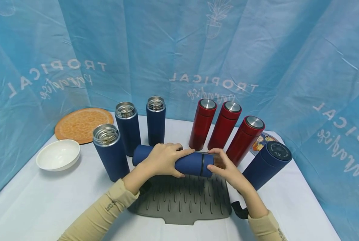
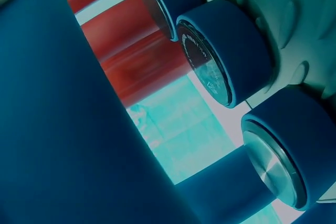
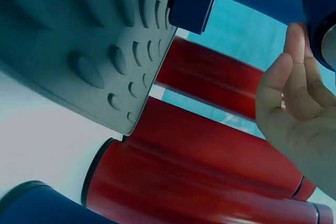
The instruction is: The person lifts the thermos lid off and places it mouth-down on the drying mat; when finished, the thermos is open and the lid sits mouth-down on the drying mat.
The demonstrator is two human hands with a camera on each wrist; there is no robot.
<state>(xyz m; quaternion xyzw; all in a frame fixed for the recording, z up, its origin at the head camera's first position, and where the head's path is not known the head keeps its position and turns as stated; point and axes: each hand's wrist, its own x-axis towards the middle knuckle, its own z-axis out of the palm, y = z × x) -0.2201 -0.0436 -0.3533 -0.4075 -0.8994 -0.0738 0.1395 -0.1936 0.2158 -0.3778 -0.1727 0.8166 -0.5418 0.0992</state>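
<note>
In the head view my left hand (image 1: 164, 159) grips the body of a blue thermos bottle (image 1: 188, 164), held sideways above a dark grey ridged mat (image 1: 182, 201). My right hand (image 1: 227, 167) has its thumb and fingers curved around the thermos lid (image 1: 207, 165) at the right end, with a dark seam beside it. In the right wrist view fingers of the right hand (image 3: 299, 87) touch the end of the bottle; its thumb cannot be made out there. The left wrist view shows blue lids (image 2: 226, 51) on the mat, mostly hidden from above.
Three lidless blue bottles (image 1: 111, 152) stand at left, beside a white bowl (image 1: 59, 155) and an orange round mat (image 1: 83, 125). At right stand three red bottles (image 1: 224, 125) and a lidded blue bottle (image 1: 266, 165). A blue curtain (image 1: 155, 50) hangs behind the white table.
</note>
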